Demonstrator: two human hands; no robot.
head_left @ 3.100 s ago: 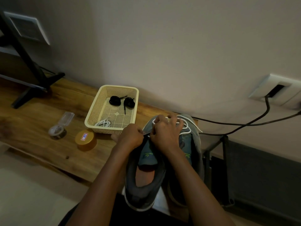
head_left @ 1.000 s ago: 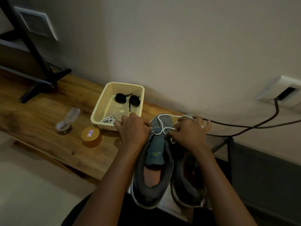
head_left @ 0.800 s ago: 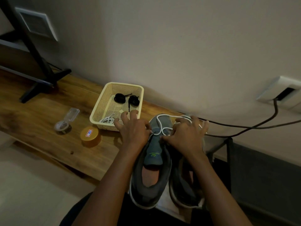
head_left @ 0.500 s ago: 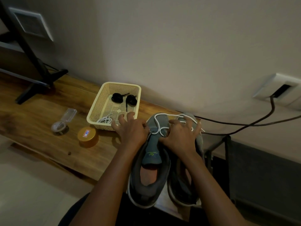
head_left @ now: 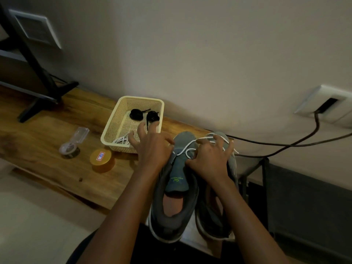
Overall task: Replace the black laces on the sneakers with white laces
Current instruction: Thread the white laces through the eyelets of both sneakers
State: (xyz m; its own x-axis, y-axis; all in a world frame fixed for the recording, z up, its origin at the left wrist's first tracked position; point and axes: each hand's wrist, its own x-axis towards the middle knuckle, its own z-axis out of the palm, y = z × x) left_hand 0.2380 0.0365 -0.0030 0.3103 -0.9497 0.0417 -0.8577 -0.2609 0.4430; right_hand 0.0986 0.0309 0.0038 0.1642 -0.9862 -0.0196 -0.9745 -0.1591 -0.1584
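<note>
Two grey sneakers stand side by side, toes toward the wall: the left sneaker point(head_left: 175, 206) and the right sneaker point(head_left: 211, 218). A white lace point(head_left: 187, 147) loops loosely over their fronts. My right hand point(head_left: 209, 161) lies on the right sneaker's front, its fingers curled over the lace and its thumb and forefinger at a loop. My left hand point(head_left: 150, 147) is at the left sneaker's left side, fingers spread out over the near edge of the cream basket point(head_left: 122, 103). In the basket lie two coiled black laces point(head_left: 136, 114) and another white lace point(head_left: 121, 140).
The basket sits on a wooden bench point(head_left: 47, 141) against the wall. A round gold tin point(head_left: 102, 159) and a clear plastic holder point(head_left: 73, 141) lie left of the basket. A black stand point(head_left: 38, 73) is at far left. Black cables point(head_left: 285, 145) run from a wall socket behind the sneakers.
My left hand has let its fingers spread and stretch out over the basket's edge. My right hand has stayed on the lace at the sneakers' fronts, shifting slightly.
</note>
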